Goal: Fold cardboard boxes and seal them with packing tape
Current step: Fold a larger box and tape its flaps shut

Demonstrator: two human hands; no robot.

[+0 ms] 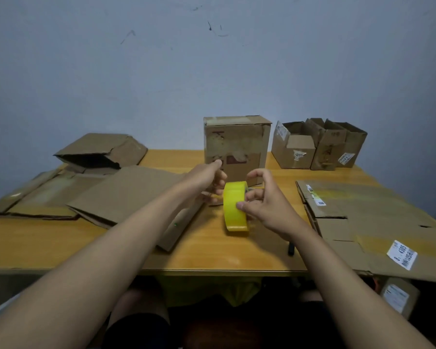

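Near edge of the wooden tabletop (61,250): both forearms reach in over it. Just right of centre, the yellow roll of packing tape (235,206) stands on edge, upright on the tabletop. Right hand (264,204) grips the roll, thumb on its yellow face, other fingers curled behind it. Left hand (209,181) is just left of the roll's top, fingers curled in a narrow pinch, seemingly at the tape end; too blurred to tell for sure. Small dark object (291,248) lies by the right wrist, partly hidden. Right edge: large flattened cardboard sheet with white labels (378,222), overhanging the near right corner. Left side: flattened brown cardboard boxes (126,195) overlapping in a pile, left forearm covering the nearest corner. Far left corner: half-collapsed cardboard box (103,149) lying on the pile. Far edge centre: closed taped cardboard box (237,147) standing upright right behind the hands, lower front blocked by them. Far right corner: row of open-topped cardboard boxes (320,147) side by side; a smaller box sits at the front one, contents not visible.
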